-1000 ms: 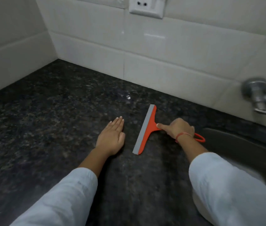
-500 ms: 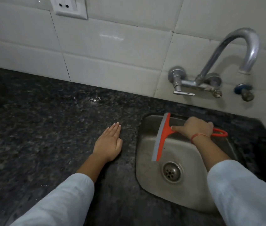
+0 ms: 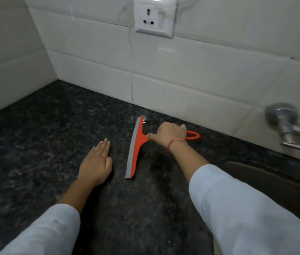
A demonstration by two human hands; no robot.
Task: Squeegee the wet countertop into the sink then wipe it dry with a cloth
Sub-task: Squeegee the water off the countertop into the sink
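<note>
An orange squeegee (image 3: pixel 135 150) with a grey rubber blade lies blade-down on the dark speckled countertop (image 3: pixel 35 144), its far tip close to the tiled back wall. My right hand (image 3: pixel 169 134) grips its handle, index finger stretched along the neck; the orange loop end sticks out to the right of my fist. My left hand (image 3: pixel 95 162) rests flat on the countertop, palm down, fingers together, a short way left of the blade. A small wet glint shows by the blade's far tip. The sink (image 3: pixel 274 178) shows only as a dark edge at the right. No cloth is in view.
White tiled walls meet in a corner at the back left. A white wall socket (image 3: pixel 154 19) sits above the squeegee. A metal tap valve (image 3: pixel 285 126) juts from the wall at the right, above the sink.
Half a second ago the squeegee was held over the sink basin. It is now back on the countertop near the back wall, left of the sink. My left hand has stayed flat.
</note>
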